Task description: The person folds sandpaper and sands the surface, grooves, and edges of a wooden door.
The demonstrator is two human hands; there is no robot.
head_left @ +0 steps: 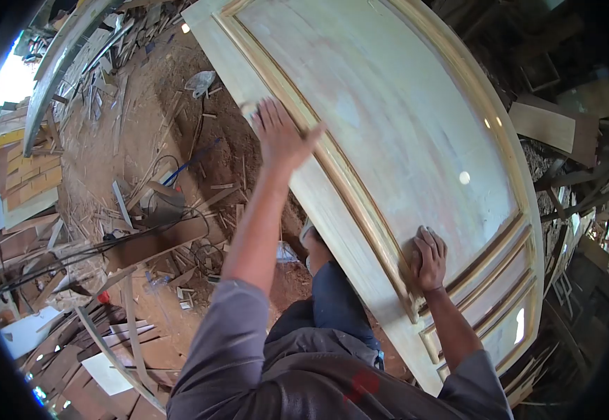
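Observation:
A large wooden door [388,119] with raised mouldings lies in front of me, its pale surface streaked with whitish and pinkish patches. My left hand [280,137] rests on the flat border near the door's left edge, fingers stretched forward and thumb spread out toward the long moulding [350,183]. Lower on the door, my right hand [430,259] presses on the recessed panel beside the moulding. Its fingers are bent and held together. Something dark shows at its fingertips, but what lies under the palm is hidden.
Wood scraps and offcuts litter the dirt floor [126,133] at left, with dark cables [59,260] running across. A crumpled plastic bag [200,83] lies near the door's edge. Stacked yellowish blocks [33,171] stand far left; boards [544,124] lean at right.

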